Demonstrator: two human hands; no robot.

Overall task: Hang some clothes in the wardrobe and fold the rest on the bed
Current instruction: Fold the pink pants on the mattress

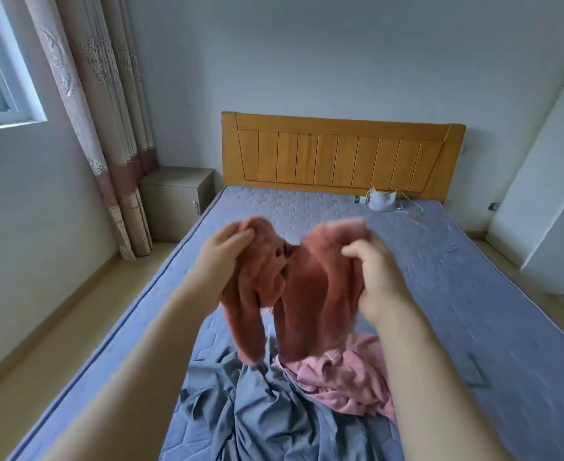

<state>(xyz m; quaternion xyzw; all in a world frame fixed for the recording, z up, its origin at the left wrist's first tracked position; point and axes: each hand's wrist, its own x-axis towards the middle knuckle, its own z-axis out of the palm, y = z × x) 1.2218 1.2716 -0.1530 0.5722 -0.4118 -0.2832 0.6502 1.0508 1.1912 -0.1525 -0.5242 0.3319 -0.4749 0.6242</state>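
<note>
A fuzzy rust-orange fleece garment (293, 287) hangs bunched and blurred in the air, its sleeves dangling. The left hand (222, 257) clutches its left top edge and the right hand (378, 271) clutches the right, above the blue quilted mattress (473, 277).
</note>
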